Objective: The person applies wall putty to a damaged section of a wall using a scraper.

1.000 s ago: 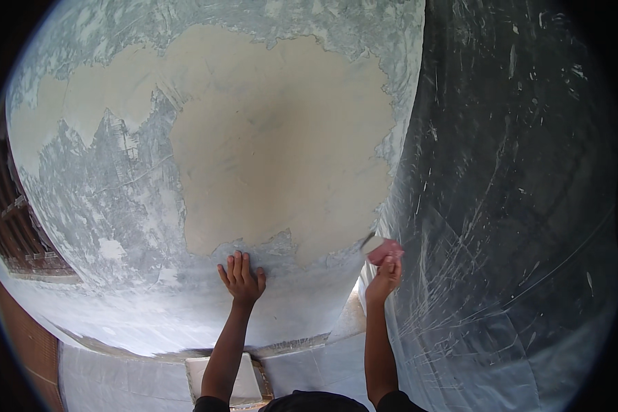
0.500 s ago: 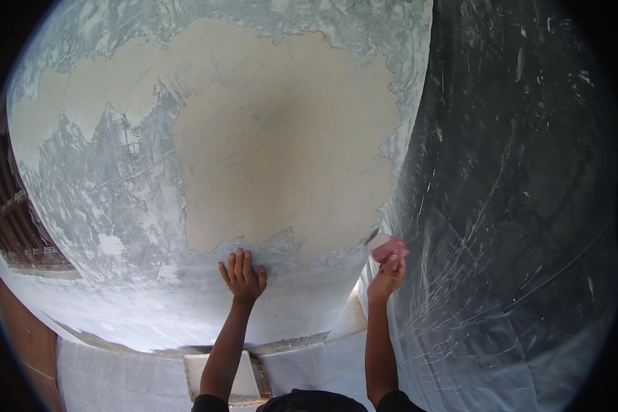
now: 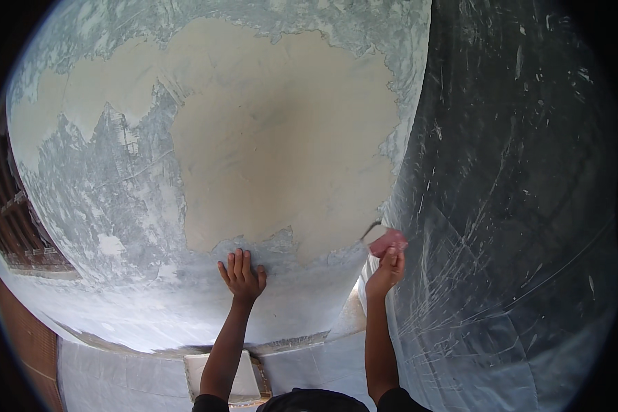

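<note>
A large curved grey surface [image 3: 141, 206] spreads out before me, with a wide beige layer of putty [image 3: 288, 137] over its middle and upper left. My left hand [image 3: 241, 276] lies on the grey part just below the putty's ragged lower edge, fingers stretched and slightly spread. At the surface's lower right edge, my right hand [image 3: 386, 277] grips a flat pink putty spreader [image 3: 390, 242] between thumb and fingers. Pale putty covers part of the spreader's left end, and a thin dark edge shows there. I cannot tell whether that edge touches the surface.
Dark plastic sheeting [image 3: 501, 172] with white smears and splashes hangs along the right. Below, a pale square tray [image 3: 246, 378] with a brown rim is partly behind my left forearm. Brown slatted wood [image 3: 24, 220] shows at the far left. Greyish sheeting [image 3: 117, 374] runs along the bottom.
The spreader has tilted and shifted slightly up in my right hand, so its dark edge and the pale putty show more. My left hand stays in place.
</note>
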Demonstrator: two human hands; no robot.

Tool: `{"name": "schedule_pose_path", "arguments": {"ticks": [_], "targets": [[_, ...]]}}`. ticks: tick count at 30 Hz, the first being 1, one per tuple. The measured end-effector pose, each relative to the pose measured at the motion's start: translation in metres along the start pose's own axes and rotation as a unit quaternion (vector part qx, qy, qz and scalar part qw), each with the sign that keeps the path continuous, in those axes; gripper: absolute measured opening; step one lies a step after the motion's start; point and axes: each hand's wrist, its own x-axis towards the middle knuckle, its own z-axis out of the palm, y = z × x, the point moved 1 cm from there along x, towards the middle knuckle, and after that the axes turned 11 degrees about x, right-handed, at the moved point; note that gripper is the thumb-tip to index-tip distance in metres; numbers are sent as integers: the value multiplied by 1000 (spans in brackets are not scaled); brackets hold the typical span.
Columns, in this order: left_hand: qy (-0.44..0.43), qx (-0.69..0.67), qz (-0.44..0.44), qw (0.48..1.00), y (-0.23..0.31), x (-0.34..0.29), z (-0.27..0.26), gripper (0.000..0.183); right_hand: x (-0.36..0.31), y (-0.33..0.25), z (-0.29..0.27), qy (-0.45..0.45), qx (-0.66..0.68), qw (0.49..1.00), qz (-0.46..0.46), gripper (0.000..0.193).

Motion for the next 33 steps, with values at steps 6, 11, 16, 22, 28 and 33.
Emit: {"name": "schedule_pose_path", "arguments": {"ticks": [6, 11, 16, 22, 28, 33], "targets": [[-11, 3, 7, 1000, -4, -1, 0, 50, -55, 33, 11, -369, -269, 887, -63, 20], [-10, -4, 5, 1000, -1, -1, 1, 49, -6, 36, -19, -72, -6, 997, 30, 14], [-2, -4, 4, 1000, 0, -2, 1, 49, -5, 11, -21, -19, 1, 999, 46, 12], [-4, -3, 0, 1000, -3, 0, -1, 49, -16, 31, -20, -207, -116, 969, 73, 20], [-14, 2, 16, 1000, 0, 1, -2, 52, 37, 8, -48, 11, -8, 999, 46, 22], [-16, 7, 13, 1000, -2, 1, -1, 53, 4, 16, -29, -209, -87, 972, 70, 32]]}}
